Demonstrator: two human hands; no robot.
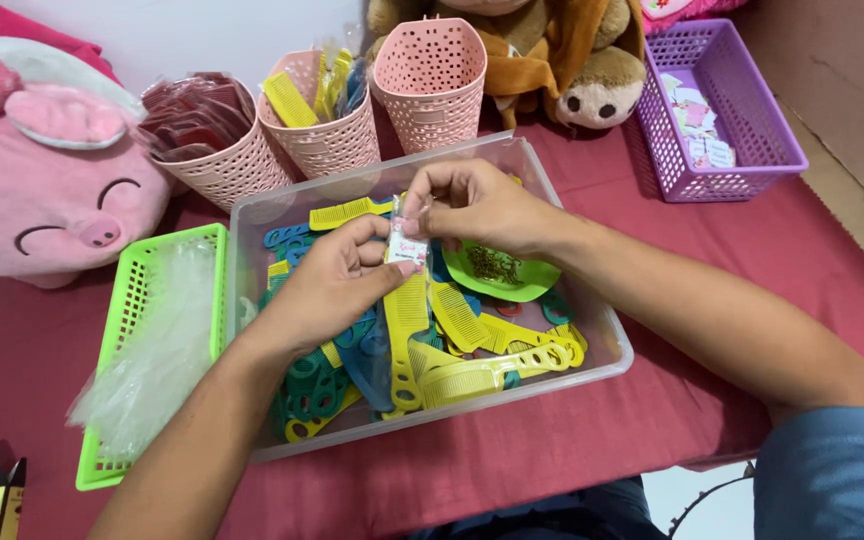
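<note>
At frame centre a small clear packet with a yellow comb is pinched from below by the closed fingers of the left hand and from above by the right hand, over the clear bin of combs. Open red cloth is left along the bin's near edge. A green basket is set touching its left wall; pink baskets are crowded at the far rim.

Red cloth surface carries clear tub, green basket, purple basket, pink baskets.
</note>
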